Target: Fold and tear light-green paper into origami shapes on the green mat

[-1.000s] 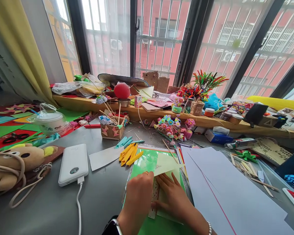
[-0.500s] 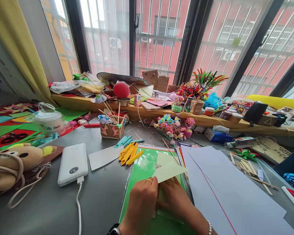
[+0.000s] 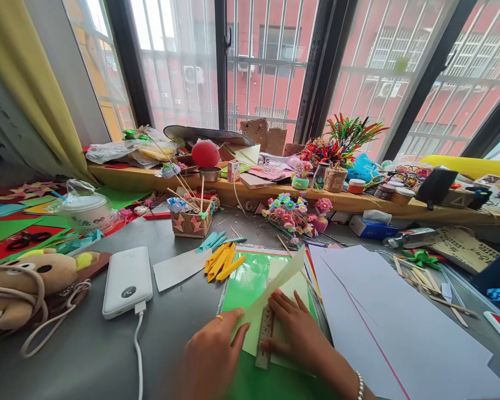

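Note:
My left hand (image 3: 216, 347) pinches the near end of a pale yellow-green sheet of paper (image 3: 281, 275), whose strip rises in a slant off the green surface. A clear ruler (image 3: 265, 333) lies lengthwise on the pale paper. My right hand (image 3: 298, 333) presses down there, its fingers spread flat over the ruler and paper, the thumb across the ruler's lower part. Beneath everything is a glossy green sheet (image 3: 241, 286). A thin wooden stick (image 3: 289, 250) rests at its far edge.
Folded yellow paper pieces (image 3: 220, 261) and a white strip (image 3: 179, 269) lie left of the green sheet. Further left are a white power bank (image 3: 128, 280) with cable and a plush toy (image 3: 33, 278). Large white sheets (image 3: 383, 311) cover the right. A cardboard box (image 3: 191, 225) stands behind.
My left hand has moved left and toward me, pulling the paper's edge up along the ruler. My right hand has spread out, and the ruler now shows more.

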Tool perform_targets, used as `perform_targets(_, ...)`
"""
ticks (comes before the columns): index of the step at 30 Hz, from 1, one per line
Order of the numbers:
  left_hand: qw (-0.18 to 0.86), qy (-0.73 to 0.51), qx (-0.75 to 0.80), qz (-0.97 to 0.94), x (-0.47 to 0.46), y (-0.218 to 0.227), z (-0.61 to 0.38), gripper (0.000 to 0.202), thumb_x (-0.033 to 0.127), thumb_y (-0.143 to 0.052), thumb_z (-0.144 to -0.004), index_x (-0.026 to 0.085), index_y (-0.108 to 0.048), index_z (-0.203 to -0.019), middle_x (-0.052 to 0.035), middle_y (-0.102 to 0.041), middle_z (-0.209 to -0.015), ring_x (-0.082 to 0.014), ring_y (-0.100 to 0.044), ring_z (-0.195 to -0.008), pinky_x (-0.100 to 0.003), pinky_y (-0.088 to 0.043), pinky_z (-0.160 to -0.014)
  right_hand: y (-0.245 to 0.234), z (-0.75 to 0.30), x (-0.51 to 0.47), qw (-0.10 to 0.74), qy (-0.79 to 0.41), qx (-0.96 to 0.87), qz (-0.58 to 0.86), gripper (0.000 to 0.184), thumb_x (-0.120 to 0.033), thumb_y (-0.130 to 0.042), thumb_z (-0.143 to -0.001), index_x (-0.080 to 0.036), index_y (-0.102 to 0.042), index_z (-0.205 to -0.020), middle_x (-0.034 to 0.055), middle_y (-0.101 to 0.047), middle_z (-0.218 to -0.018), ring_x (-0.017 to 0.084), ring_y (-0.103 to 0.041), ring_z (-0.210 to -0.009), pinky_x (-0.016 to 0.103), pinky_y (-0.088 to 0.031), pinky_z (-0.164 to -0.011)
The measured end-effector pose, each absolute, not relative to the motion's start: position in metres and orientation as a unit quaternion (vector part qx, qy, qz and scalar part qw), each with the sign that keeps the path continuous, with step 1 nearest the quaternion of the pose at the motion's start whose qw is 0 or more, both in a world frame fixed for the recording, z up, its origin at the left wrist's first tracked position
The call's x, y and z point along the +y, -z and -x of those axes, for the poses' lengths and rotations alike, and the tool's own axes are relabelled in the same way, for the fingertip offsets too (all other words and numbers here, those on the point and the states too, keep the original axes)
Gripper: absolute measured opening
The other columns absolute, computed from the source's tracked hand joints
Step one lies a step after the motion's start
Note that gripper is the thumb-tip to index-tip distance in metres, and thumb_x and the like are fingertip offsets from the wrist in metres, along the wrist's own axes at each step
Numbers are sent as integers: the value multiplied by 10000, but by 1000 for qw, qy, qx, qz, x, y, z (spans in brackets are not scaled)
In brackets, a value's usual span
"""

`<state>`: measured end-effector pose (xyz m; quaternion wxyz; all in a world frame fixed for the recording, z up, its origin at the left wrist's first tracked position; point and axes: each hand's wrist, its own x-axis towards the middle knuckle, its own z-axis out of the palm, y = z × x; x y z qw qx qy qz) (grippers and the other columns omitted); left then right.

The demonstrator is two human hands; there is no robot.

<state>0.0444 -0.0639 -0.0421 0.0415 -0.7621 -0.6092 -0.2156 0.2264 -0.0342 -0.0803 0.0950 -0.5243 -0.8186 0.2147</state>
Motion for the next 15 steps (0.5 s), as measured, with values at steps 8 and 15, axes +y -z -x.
perform_targets(8,179,313,-492,792,-71,71,-50,295,125,-350,-830,223,-622,-776,20,-667,-614,-96,-579,-456,-171,-401,-450,68,-216,-39,132,-189,-795,561,595,-368,-622,-577,-194,-495,-1132,93,-467,-1217,300,-341,-1154,413,-253,-952)
perform_targets(15,203,333,-461,797,-75,70,-60,269,39,-394,-787,198,-610,-804,13,-661,-631,-97,-571,-476,-187,-403,-477,54,-207,-41,167,-149,-818,530,295,-259,-566,-598,-177,-571,-881,75,-580,-924,244,-507,-865,336,-393,-752)
